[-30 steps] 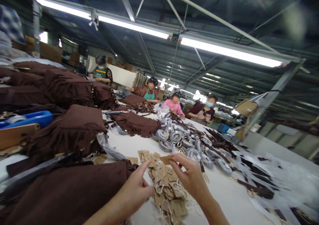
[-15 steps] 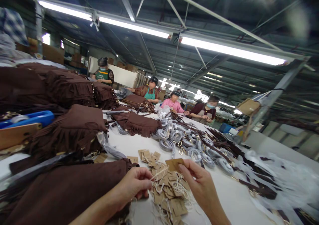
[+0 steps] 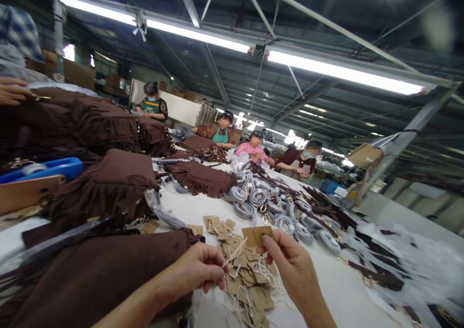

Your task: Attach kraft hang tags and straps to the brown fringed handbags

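Between thumb and fingers, my right hand pinches a brown cardboard hang tag by its right end. My left hand is closed on the tag's white string, which stretches between the two hands. Under and behind them lies a loose pile of similar hang tags with tangled white strings. A dark brown fabric bag lies at the left, partly behind my left forearm.
More brown fringed bags are heaped on the left, near a blue tape dispenser. Coiled straps in grey wrapping cover the white table's middle. Clear plastic lies right. Several people sit across; another person's hand touches bags far left.
The tag in my right hand has tilted to face me more. Both hands have shifted only slightly. Another person's hand has come into view at the far left.
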A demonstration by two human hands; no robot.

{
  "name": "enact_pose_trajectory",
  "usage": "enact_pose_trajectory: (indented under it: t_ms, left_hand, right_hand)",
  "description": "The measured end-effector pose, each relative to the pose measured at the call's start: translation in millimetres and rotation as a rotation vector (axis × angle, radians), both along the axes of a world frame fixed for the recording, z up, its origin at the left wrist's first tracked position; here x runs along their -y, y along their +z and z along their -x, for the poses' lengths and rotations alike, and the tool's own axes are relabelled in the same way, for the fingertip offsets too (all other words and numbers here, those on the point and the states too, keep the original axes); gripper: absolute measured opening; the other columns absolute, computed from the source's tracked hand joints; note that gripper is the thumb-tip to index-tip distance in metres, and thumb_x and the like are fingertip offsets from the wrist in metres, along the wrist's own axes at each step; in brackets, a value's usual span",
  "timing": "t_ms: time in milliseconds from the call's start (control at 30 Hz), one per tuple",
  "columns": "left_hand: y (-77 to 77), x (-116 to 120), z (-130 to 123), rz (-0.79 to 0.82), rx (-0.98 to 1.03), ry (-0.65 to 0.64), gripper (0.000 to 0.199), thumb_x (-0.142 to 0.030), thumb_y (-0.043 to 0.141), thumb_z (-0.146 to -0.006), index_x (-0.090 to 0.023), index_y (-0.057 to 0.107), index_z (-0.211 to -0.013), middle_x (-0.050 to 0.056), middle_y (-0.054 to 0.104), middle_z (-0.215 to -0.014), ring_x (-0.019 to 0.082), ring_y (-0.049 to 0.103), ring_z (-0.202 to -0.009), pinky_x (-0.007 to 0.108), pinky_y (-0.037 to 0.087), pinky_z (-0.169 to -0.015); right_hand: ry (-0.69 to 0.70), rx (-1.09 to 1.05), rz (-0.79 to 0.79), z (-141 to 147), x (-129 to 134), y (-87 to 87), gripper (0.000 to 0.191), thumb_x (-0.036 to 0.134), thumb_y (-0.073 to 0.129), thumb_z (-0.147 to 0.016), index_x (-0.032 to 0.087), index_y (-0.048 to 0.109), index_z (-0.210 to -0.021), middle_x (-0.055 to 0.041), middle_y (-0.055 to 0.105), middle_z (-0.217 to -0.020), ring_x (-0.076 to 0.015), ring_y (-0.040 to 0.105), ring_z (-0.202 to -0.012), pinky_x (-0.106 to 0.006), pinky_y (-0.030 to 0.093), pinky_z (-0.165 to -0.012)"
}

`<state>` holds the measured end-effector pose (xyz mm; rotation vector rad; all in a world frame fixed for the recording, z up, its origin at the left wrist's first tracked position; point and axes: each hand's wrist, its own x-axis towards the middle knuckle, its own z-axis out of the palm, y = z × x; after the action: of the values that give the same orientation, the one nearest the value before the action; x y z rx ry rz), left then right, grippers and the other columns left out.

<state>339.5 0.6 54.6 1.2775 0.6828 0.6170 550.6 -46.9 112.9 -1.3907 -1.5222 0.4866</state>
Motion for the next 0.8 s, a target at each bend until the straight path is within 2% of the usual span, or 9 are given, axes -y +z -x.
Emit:
enact_pose_trajectory:
  t_ms: [167,333,400,467,533,600,667,733,800]
  left_hand:
    - [1.0,-2,22,-0.013,-0.053,0.010,0.023,-0.036,0.066,-0.061,-0.015,0.059,-0.064,-0.002,0.061,-0.052,0.006,0.036,-0.038,0.020,0.021,-0.040]
    - [16.5,-2,44,-0.156,-0.165,-0.046,0.018,-0.032,0.064,-0.066,-0.014,0.062,-0.064,-0.005,0.054,-0.053,0.007,0.037,-0.047,0.021,0.024,-0.047]
    - [26.7,0,44,-0.273,-0.237,-0.064,0.014,-0.028,0.063,-0.069,-0.014,0.064,-0.065,-0.005,0.053,-0.056,0.009,0.040,-0.053,0.020,0.028,-0.051]
    - [36.7,5,38,-0.428,-0.321,-0.105,0.013,-0.025,0.061,-0.073,-0.014,0.065,-0.066,-0.004,0.054,-0.059,0.010,0.044,-0.058,0.020,0.031,-0.055]
    - [44.8,11,28,-0.568,-0.369,-0.156,0.013,-0.023,0.060,-0.075,-0.015,0.065,-0.066,-0.004,0.053,-0.059,0.011,0.046,-0.060,0.020,0.031,-0.057]
    - [49.9,15,18,-0.677,-0.382,-0.203,0.014,-0.017,0.057,-0.075,-0.015,0.064,-0.063,-0.004,0.052,-0.058,0.011,0.047,-0.060,0.021,0.030,-0.057]
    - [51.6,14,14,-0.714,-0.374,-0.235,0.016,-0.011,0.052,-0.074,-0.015,0.065,-0.064,-0.003,0.054,-0.058,0.011,0.048,-0.060,0.021,0.031,-0.057]
    - [49.8,8,15,-0.691,-0.368,-0.232,0.017,-0.010,0.050,-0.072,-0.015,0.065,-0.065,-0.004,0.054,-0.059,0.011,0.047,-0.059,0.020,0.032,-0.056]
    - [44.5,0,20,-0.638,-0.370,-0.212,0.013,-0.013,0.053,-0.072,-0.015,0.064,-0.065,-0.005,0.050,-0.057,0.010,0.043,-0.058,0.019,0.030,-0.054]
  right_hand:
    - [0.015,0.097,0.031,-22,20,-1.8,0.045,0.062,0.055,-0.087,0.022,0.064,-0.068,-0.0028,0.063,-0.063,-0.0178,0.055,-0.056,-0.029,0.048,-0.054]
    - [0.190,0.241,0.369,-39,53,-10.8,0.042,0.058,0.054,-0.087,0.023,0.067,-0.069,-0.0035,0.064,-0.062,-0.0200,0.059,-0.058,-0.030,0.049,-0.052]
    - [0.240,0.292,0.463,-34,61,-15.5,0.032,0.053,0.061,-0.083,0.024,0.071,-0.076,-0.0051,0.070,-0.071,-0.0216,0.063,-0.063,-0.032,0.053,-0.056]
    - [0.185,0.210,0.429,-18,62,-20.8,0.029,0.048,0.069,-0.078,0.026,0.074,-0.096,-0.0087,0.073,-0.101,-0.0259,0.068,-0.082,-0.039,0.057,-0.073]
    - [0.156,-0.026,0.364,6,58,-25.6,0.051,0.046,0.073,-0.075,0.026,0.065,-0.122,-0.0117,0.063,-0.130,-0.0297,0.064,-0.108,-0.046,0.054,-0.091]
    - [0.313,-0.308,0.408,33,50,-29.4,0.059,0.048,0.070,-0.079,0.025,0.056,-0.132,-0.0120,0.063,-0.129,-0.0275,0.061,-0.115,-0.043,0.054,-0.091]
    - [0.460,-0.449,0.485,55,42,-33.2,0.053,0.049,0.068,-0.082,0.022,0.056,-0.127,-0.0066,0.070,-0.099,-0.0205,0.068,-0.087,-0.033,0.057,-0.071]
    - [0.466,-0.456,0.521,67,34,-38.6,0.042,0.049,0.064,-0.084,0.020,0.061,-0.114,0.0020,0.062,-0.074,-0.0101,0.055,-0.053,-0.021,0.045,-0.049]
    - [0.386,-0.357,0.491,69,28,-45.8,0.031,0.047,0.061,-0.086,0.019,0.064,-0.099,0.0053,0.054,-0.067,-0.0066,0.039,-0.046,-0.019,0.032,-0.043]
